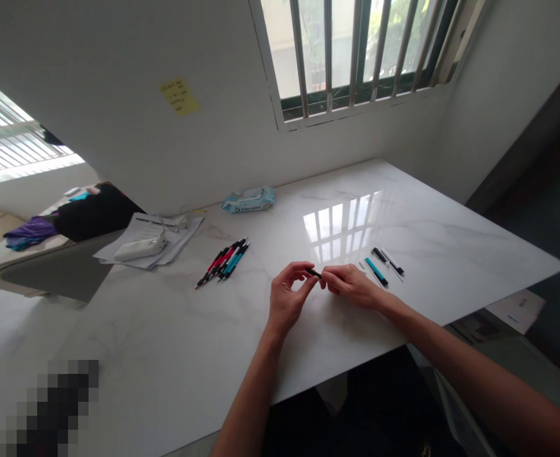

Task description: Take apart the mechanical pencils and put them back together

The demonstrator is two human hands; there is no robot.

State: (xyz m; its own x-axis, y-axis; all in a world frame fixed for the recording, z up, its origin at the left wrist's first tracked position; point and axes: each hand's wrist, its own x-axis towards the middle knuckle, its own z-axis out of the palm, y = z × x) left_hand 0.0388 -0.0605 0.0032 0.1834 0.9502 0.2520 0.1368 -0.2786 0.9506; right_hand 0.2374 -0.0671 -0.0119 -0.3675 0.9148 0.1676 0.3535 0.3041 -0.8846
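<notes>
A short black pen part (313, 273) is pinched between the fingertips of the left hand (287, 295) and right hand (349, 285), both curled closed, above the tabletop (166, 330). It looks light, stiff and slim, easiest held by its barrel. Teal pen pieces (376, 271) lie to the right, a bunch of pens (223, 261) to the left.
</notes>
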